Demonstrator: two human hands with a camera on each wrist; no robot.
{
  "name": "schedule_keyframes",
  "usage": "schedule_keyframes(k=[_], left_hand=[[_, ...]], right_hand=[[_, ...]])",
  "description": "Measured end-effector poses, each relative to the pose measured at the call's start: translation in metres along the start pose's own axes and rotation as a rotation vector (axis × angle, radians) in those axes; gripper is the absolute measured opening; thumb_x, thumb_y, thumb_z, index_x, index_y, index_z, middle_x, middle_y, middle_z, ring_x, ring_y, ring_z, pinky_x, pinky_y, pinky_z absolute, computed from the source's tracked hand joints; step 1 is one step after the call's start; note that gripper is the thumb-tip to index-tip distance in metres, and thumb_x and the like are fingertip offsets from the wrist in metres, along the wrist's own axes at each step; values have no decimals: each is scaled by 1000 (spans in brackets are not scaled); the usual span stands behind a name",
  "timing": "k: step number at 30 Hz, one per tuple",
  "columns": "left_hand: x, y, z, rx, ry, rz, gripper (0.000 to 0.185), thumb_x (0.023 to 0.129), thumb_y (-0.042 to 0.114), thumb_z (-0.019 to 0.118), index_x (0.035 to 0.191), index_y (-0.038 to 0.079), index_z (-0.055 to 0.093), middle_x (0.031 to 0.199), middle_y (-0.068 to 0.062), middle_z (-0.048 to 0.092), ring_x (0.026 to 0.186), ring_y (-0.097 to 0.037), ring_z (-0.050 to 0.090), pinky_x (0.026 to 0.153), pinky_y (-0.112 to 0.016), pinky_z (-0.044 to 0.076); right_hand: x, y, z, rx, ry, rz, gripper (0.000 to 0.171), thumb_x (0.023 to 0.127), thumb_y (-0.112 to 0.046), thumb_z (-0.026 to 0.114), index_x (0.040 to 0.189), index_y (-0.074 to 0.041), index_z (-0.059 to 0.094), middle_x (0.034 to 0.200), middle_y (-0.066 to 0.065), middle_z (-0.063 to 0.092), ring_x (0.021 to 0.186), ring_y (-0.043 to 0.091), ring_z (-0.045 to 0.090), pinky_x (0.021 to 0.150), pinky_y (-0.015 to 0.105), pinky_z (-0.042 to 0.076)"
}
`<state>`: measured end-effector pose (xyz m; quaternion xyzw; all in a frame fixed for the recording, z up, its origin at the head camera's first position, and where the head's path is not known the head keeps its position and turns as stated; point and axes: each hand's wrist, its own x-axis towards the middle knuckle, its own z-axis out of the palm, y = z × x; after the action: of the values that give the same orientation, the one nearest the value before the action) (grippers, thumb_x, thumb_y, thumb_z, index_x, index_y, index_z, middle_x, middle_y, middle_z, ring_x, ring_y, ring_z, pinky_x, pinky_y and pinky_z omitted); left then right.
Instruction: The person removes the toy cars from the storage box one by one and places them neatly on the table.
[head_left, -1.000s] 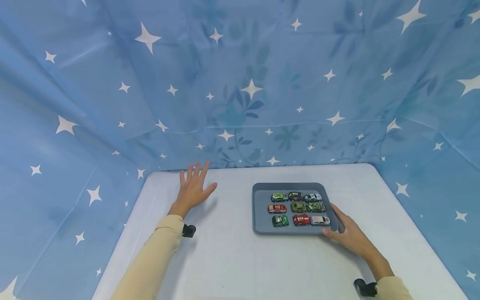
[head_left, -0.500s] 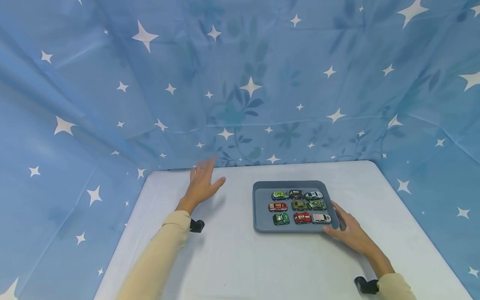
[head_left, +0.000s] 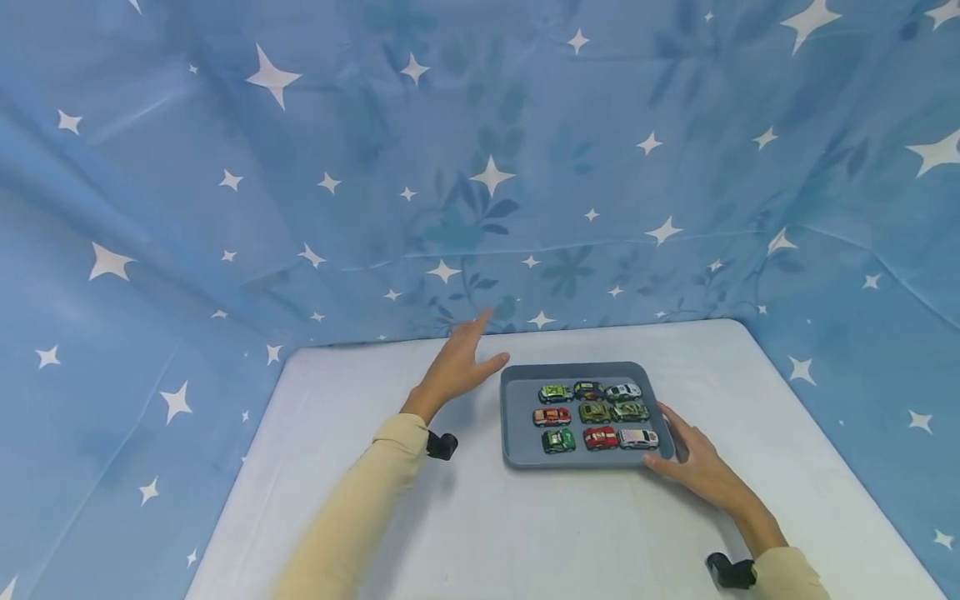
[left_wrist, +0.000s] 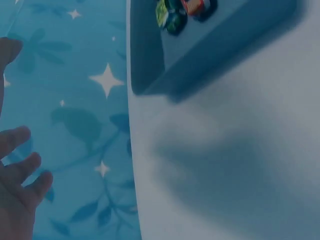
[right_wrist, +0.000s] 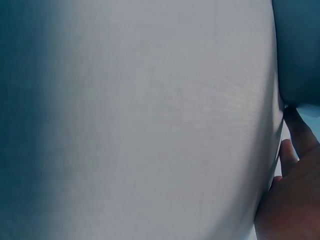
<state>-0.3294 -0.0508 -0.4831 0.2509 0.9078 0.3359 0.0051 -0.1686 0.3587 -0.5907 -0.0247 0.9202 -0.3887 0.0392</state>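
Note:
A grey rectangular tray [head_left: 519, 425] lies on the table in the head view, with several small toy cars in three rows on it. My right hand [head_left: 697, 468] holds the tray's near right corner, its thumb at the front rim and its fingers along the right side. In the right wrist view, fingertips of that hand [right_wrist: 295, 195] meet the tray's edge. Left of the tray, my left hand [head_left: 453, 371] hangs above the table, fingers spread and holding nothing. The left wrist view shows it apart from the tray [left_wrist: 225, 45].
The white table [head_left: 555, 533] stretches in front of the tray and to both sides. A blue curtain [head_left: 337, 225] with white stars hangs behind the table and along its sides. Each wrist wears a small black camera mount [head_left: 442, 446].
My left hand has moved to the right, nearing the tray's left edge. The right hand has stayed at the tray's corner, and the cars keep their places.

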Motion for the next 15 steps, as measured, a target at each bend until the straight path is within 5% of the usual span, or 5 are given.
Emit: schedule_keyframes(k=[6,15], left_hand=[[17,20,26,-64,-81,2,85,103,53,69,173,28,26,174,0,30,158,-30,32,124,-57,32],[41,50,62,-62,-135,120,69,105,44,70,166,22,45,161,-3,53,143,-25,55,114,-49,47]], right_hand=[[2,3,0,11,2,-3,104,93,-41,80,172,-10,20,162,39,33,142,65,31,103,90,25],[0,4,0,28,1,20,104,93,-41,79,173,-13,19,164,38,32,145,66,26,104,90,22]])
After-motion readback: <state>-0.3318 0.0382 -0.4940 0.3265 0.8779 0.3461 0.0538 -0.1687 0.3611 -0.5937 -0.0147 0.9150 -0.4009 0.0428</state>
